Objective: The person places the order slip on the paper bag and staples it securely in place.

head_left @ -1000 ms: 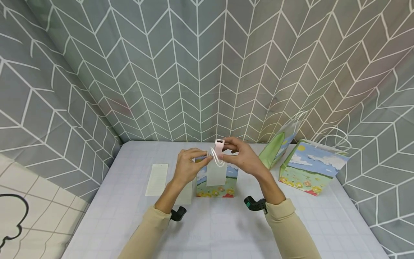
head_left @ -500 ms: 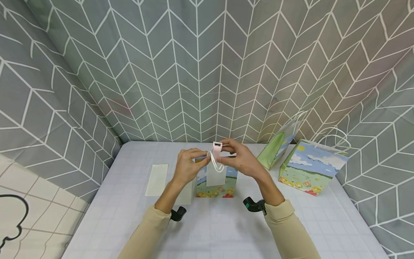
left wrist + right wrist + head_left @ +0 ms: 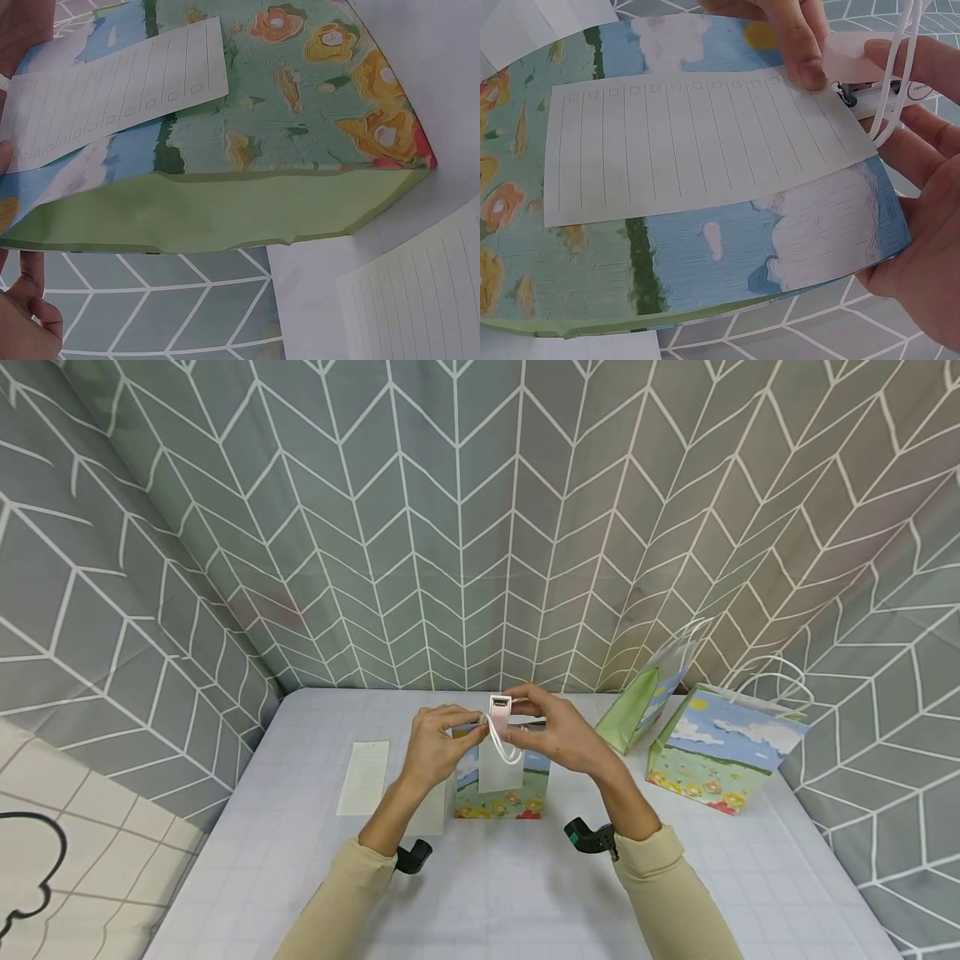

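Observation:
A flowered paper gift bag (image 3: pixel 467 795) stands upright at the table's middle. Against its front lies a white lined slip with small checkboxes (image 3: pixel 697 150). My left hand (image 3: pixel 435 750) pinches the slip at the bag's top edge, its thumb pressing on the paper in the right wrist view. In my right hand (image 3: pixel 558 731) is a small pink-and-white stapler (image 3: pixel 500 712), its end right at the slip's top and the bag's upper edge. White cord handles (image 3: pixel 507 753) loop forward over the slip, beside the stapler. The left wrist view shows the bag's green side (image 3: pixel 217 214).
Two matching gift bags stand to the right, one facing front (image 3: pixel 723 743) and one turned sideways (image 3: pixel 637 710). On the table at left lie a lined slip (image 3: pixel 363 777) and another slip (image 3: pixel 429 812), partly behind my left forearm. A patterned curtain (image 3: pixel 480 527) hangs behind the table.
My right hand has brought the stapler slightly left and down toward the slip's top. The left hand has stayed nearly still, and the handles have shifted a little downward.

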A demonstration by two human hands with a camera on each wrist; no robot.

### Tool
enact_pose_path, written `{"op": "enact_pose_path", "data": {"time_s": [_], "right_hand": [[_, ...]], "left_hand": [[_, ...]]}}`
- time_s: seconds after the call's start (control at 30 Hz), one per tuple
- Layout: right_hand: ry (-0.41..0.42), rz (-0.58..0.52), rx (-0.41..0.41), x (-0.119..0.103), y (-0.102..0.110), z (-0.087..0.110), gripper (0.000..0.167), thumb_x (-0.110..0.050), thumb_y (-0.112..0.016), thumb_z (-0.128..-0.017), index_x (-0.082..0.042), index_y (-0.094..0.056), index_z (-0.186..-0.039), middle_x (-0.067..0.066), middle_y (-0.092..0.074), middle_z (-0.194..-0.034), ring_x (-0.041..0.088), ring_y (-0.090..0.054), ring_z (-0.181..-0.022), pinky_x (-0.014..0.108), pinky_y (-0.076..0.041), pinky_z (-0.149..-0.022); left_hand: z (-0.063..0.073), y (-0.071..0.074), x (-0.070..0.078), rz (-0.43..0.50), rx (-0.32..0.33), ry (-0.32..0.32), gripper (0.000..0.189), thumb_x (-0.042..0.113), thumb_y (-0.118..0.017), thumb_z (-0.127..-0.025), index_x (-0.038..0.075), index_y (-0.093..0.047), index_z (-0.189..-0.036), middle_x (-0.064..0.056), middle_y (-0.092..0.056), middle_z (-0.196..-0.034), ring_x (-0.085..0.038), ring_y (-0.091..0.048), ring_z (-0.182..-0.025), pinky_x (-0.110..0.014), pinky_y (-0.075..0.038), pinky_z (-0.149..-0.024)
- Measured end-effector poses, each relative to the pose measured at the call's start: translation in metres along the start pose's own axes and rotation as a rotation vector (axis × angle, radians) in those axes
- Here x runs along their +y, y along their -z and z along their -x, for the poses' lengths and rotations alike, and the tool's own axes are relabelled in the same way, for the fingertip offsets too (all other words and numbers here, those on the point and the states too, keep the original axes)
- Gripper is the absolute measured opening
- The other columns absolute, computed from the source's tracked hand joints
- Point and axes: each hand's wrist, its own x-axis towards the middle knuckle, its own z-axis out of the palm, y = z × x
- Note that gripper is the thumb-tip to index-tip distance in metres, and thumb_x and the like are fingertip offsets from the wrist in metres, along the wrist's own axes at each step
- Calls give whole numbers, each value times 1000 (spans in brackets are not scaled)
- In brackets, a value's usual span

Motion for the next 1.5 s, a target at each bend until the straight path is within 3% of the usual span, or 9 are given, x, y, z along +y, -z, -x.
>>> {"op": "enact_pose_path", "data": {"time_s": [0.3,0.6,0.97,1.17,1.5], "right_hand": [[-9,22,-17,-3,-2,0,47,-29,-74,-94,-22,-55,-136,2,-65,-133,22,-59,-127,51,-52,-94],[-22,65,-26,-1,-2,1,54,-31,-73,-94,-14,-51,-140,9,-66,-130,26,-62,-123,50,-53,-93],[-17,67,13,6,-4,3,44,-30,-73,-94,-22,-55,-134,2,-69,-124,21,-64,-119,51,-53,-90],[-6,68,37,6,-6,4,45,-27,-73,-94,-21,-55,-135,2,-70,-122,20,-66,-115,45,-55,-87],[9,49,64,11,-8,3,45,-25,-73,-94,-16,-56,-136,3,-69,-123,20,-65,-116,50,-53,-90]], "left_hand": [[1,-1,-2,-15,8,-8,17,17,-84,-83,7,-82,-96,-2,-77,-91,-19,-69,-82,-39,-41,-77],[2,-2,-3,20,10,-8,15,16,-84,-84,7,-82,-95,-5,-77,-91,-28,-70,-82,-43,-44,-80],[1,-3,-4,23,6,-3,15,16,-83,-84,8,-82,-96,-3,-77,-91,-24,-70,-83,-43,-44,-80],[0,-3,-3,9,5,-3,15,16,-83,-83,9,-82,-97,-3,-77,-91,-21,-70,-83,-42,-44,-80],[-4,1,-4,21,-30,-23,12,15,-83,-83,12,-82,-95,1,-77,-89,-17,-69,-82,-42,-46,-80]]}}
